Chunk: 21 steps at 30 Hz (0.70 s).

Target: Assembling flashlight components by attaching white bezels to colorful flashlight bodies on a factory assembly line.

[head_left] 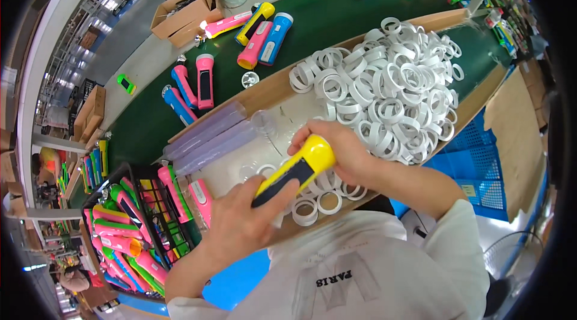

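– Where's the yellow flashlight (pixel 302 163)?
– Between both hands: the left grip (pixel 240 215) is clamped on its handle, the right grip (pixel 336 147) on its head.
– And around them?
– White rings (pixel 393 94) heaped beyond the right grip, clear tubes (pixel 210 139) ahead of the left grip, and a black basket (pixel 144 184) of colourful flashlights (pixel 123 242) to its left.

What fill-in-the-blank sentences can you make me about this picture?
1. The left hand and right hand hold a flashlight coloured black and ____.
2. The big pile of rings is coloured ____.
3. The black basket of flashlights is nearer the ____ hand.

Missing words: yellow; white; left.
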Motion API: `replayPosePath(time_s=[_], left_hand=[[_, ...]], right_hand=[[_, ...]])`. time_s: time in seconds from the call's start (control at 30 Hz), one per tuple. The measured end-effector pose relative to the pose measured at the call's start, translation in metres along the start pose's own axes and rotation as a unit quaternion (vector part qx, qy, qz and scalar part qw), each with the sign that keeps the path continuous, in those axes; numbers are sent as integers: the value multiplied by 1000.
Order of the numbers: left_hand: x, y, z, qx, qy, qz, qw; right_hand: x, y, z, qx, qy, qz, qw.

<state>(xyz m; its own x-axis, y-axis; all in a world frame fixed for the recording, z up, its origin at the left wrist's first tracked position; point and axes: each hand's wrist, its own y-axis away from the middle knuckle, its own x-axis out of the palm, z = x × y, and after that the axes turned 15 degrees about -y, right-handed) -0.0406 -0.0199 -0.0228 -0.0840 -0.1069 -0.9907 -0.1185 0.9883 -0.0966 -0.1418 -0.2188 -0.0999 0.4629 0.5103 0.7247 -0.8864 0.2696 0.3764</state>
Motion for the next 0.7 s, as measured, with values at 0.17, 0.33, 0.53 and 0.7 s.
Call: replayPosePath(time_s=[0.17, 0.33, 0.53, 0.7], left_hand=[[39, 9, 28, 0, -31, -107, 994], [42, 25, 21, -270, 690, 46, 670], [105, 26, 31, -224, 907, 44, 353], [92, -11, 89, -333, 839, -80, 422]], right_hand=[[5, -6, 9, -35, 90, 76, 992], [-4, 6, 13, -197, 216, 181, 939], [-2, -15, -14, -121, 22, 77, 989], [-20, -38, -26, -223, 407, 10, 886]])
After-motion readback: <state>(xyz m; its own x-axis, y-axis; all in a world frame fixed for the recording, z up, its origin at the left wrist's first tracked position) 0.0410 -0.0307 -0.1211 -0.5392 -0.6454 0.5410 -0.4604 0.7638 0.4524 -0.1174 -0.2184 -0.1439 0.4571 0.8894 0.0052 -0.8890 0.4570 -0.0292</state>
